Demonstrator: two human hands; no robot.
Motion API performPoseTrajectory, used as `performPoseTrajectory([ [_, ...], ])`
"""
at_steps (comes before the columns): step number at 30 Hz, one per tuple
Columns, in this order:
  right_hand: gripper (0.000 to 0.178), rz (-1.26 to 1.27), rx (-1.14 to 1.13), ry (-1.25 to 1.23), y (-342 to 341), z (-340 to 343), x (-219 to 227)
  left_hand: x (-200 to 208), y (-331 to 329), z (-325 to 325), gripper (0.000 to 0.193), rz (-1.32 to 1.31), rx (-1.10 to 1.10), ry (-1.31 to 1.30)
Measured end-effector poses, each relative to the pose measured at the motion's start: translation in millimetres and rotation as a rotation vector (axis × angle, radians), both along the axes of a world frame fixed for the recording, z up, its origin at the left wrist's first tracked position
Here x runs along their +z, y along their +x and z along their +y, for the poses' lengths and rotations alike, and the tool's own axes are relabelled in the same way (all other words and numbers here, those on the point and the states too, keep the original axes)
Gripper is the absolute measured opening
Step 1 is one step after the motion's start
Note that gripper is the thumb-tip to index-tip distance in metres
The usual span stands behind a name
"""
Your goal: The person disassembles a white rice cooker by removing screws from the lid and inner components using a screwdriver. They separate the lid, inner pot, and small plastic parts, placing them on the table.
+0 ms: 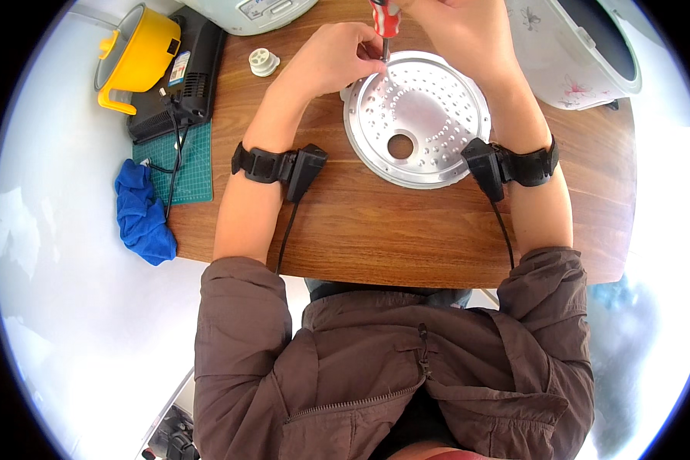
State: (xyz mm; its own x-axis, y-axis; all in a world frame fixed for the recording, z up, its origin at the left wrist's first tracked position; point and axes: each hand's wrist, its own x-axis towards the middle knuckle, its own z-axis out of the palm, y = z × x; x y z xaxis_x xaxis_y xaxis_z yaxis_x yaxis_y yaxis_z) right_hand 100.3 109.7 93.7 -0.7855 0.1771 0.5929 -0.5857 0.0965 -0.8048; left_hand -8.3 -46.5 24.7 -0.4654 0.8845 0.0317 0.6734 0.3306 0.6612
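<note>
The right grip (461,32) is closed around the red and white handle of a screwdriver (387,23), partly cut off by the upper edge of the view, while the left grip (326,60) has its thumb and fingertips gathered around the lower end of the shaft; whether they pinch the shaft, a small part or nothing cannot be told. For steady work here, the shaft would best stand square to the metal plate (423,116), with pressure straight down its line and slow turns from the right wrist, so that the tip does not skid across the thin, shiny face. The left fingertips seem well placed to guide the tip, though some firm contact with the rim would help keep the round plate from spinning. The plate lies flat under the tool, its far left rim beneath the left fingertips and most of its dimpled face reaching to the right and toward the person, with a large round hole on the near side, away from the tip. Beneath it is the wooden surface (383,238); a white plastic cap (263,62) sits apart, beyond the left forearm, and a white cooker (571,65) stands past the right one.
</note>
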Motion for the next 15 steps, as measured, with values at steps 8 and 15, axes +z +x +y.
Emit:
performPoseTrajectory([
  [8,0.031,-0.085,-0.194,0.207,10,-4,11,-1,1,-1,0.022,0.006,0.021,-0.011],
  [15,0.035,-0.037,0.171,0.093,1,15,-1,-3,1,0,0.024,-0.027,0.037,0.039],
])
